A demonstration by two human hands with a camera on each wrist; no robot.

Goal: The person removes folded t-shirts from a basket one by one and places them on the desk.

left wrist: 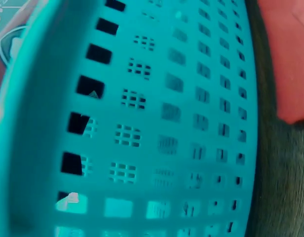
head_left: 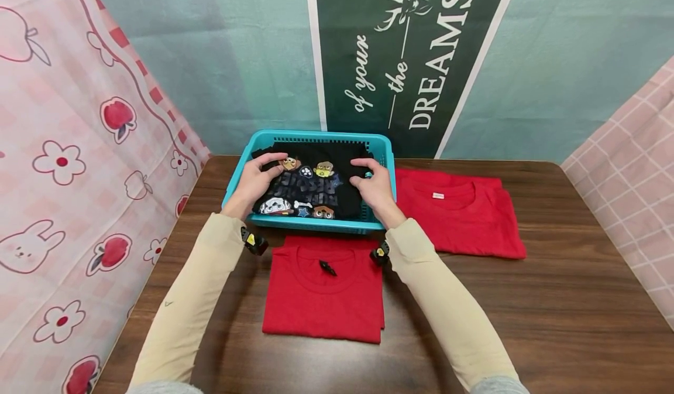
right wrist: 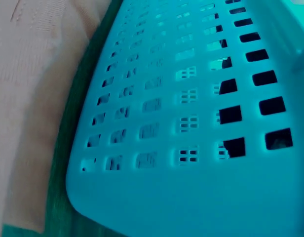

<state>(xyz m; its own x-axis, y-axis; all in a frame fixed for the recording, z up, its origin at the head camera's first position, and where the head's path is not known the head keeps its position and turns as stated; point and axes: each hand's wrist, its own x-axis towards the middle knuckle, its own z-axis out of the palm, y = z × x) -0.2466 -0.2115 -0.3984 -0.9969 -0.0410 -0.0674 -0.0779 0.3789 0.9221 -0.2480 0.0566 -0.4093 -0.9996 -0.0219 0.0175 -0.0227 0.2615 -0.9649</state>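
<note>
A black T-shirt (head_left: 344, 192) with cartoon dog faces printed on it lies folded inside a turquoise plastic basket (head_left: 316, 223). My left hand (head_left: 254, 183) reaches over the basket's left side, its extended index finger and thumb over the shirt's left part. From the other side my right hand (head_left: 375, 184) reaches in, with finger and thumb apart near the shirt's right edge. Whether the fingertips press on the cloth cannot be made out. Both wrist views are filled mostly by the perforated basket wall (left wrist: 142, 116), which hides the fingers.
A folded red T-shirt (head_left: 323, 309) lies in front of the basket, with a small black object (head_left: 327, 267) at its neckline. Another red T-shirt (head_left: 463, 224) lies to the right on the brown wooden table (head_left: 574, 300). Printed cloths hang behind and at the sides.
</note>
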